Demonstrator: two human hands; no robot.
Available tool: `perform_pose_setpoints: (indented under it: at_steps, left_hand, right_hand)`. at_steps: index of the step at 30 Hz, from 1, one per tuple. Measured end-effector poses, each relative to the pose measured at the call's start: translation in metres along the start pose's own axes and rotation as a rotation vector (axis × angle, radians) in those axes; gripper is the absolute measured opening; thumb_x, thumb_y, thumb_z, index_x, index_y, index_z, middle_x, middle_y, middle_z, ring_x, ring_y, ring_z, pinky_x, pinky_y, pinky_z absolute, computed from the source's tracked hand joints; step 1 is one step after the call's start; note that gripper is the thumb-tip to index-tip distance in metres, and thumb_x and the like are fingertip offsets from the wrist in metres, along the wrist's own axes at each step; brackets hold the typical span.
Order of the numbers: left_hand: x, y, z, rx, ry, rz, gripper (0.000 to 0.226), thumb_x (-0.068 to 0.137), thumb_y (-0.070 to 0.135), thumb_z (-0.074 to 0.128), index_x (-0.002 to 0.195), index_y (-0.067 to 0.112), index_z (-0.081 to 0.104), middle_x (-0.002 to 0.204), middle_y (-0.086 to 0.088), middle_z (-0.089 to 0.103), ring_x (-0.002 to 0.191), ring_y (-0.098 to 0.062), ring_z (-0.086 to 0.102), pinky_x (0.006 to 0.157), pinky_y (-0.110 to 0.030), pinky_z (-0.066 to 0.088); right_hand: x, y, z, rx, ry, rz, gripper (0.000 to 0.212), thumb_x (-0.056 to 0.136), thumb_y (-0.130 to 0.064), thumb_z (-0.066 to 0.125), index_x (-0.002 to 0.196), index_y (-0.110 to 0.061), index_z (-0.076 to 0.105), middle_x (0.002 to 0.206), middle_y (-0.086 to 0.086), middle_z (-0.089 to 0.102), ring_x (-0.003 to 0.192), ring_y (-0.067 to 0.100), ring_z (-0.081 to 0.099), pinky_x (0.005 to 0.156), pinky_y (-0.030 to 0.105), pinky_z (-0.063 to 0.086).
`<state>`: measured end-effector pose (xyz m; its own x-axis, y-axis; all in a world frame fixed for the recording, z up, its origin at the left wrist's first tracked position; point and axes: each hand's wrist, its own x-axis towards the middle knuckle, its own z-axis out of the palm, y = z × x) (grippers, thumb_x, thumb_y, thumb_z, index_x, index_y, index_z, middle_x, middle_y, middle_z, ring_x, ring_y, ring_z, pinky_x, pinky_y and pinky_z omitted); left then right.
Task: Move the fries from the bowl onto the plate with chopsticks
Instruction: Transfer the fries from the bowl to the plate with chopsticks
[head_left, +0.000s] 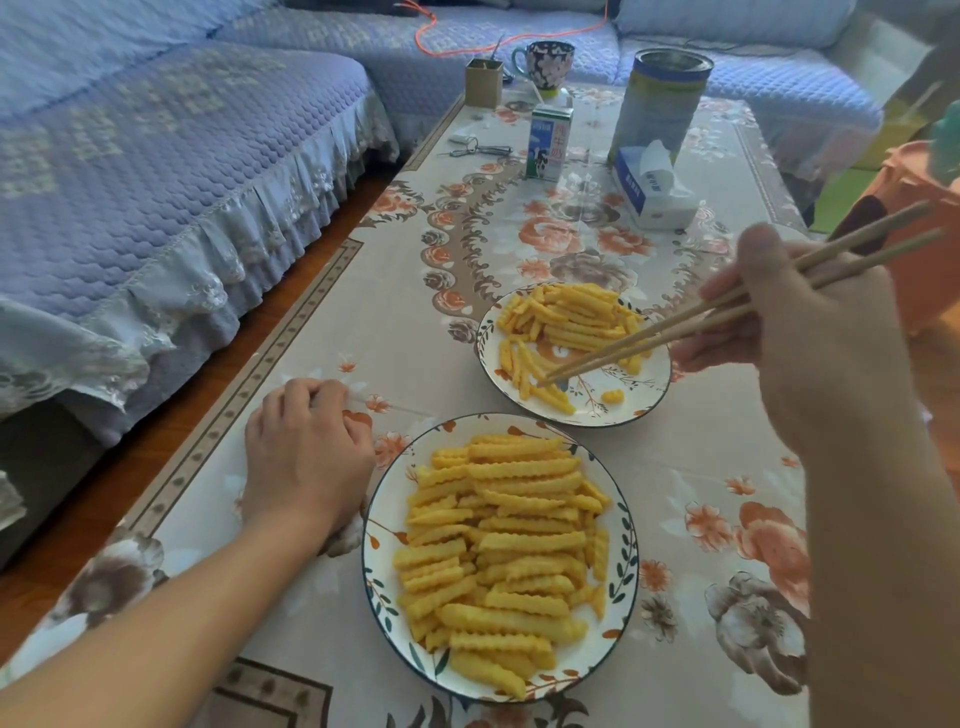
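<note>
My right hand (810, 353) grips the chopsticks (675, 327); their tips, slightly apart, hold nothing and point left-down at a crinkle fry (524, 364) lying lengthwise in the bowl (660, 379).

Soft, even daylight fills the room, bright without harsh contrast. Shadows are faint: a thin dark rim under the plate (626, 561) and the bowl (660, 384) on the tabletop (322, 332). A pale sheen lies on the tabletop near its far edge, around the tin can (660, 104). The wide lens bends the tabletop's edges outward. The far right of the picture is smeared, and the right hand (810, 353) looks soft.
</note>
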<state>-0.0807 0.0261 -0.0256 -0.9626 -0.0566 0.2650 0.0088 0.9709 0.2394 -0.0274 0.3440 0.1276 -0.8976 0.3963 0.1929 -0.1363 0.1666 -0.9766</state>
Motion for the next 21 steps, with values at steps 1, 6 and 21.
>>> perform_pose_setpoints:
  at_steps: [1,6,21]
  left_hand:
    - [0.0,0.0,0.0,-0.001,0.002,0.004,0.03,0.087,0.022,0.05,0.11,0.011,0.065,0.114,-0.016,0.059,0.106,-0.037,0.052,0.093,-0.052,0.043]
    - [-0.001,0.001,-0.001,-0.003,0.005,0.012,0.037,0.085,0.027,0.043,0.11,0.011,0.064,0.113,-0.016,0.059,0.106,-0.037,0.052,0.092,-0.052,0.044]
    - [0.0,0.0,0.001,0.001,-0.005,0.002,0.026,0.088,0.016,0.057,0.112,0.011,0.064,0.116,-0.015,0.059,0.109,-0.036,0.051,0.095,-0.052,0.042]
  right_hand:
    - [-0.004,-0.008,-0.002,0.042,-0.073,0.007,0.043,0.102,-0.035,0.053,0.07,-0.008,0.066,0.052,0.015,0.064,0.045,0.032,0.066,0.044,0.037,0.058]
    - [-0.023,-0.029,0.002,-0.067,-0.407,0.018,0.048,0.083,-0.047,0.061,0.068,-0.003,0.068,0.051,0.021,0.059,0.042,0.04,0.063,0.042,0.037,0.054]
    - [-0.012,-0.021,-0.009,-0.14,-0.139,-0.107,0.033,0.093,-0.034,0.064,0.075,-0.006,0.067,0.056,0.012,0.066,0.044,0.027,0.066,0.046,0.034,0.059]
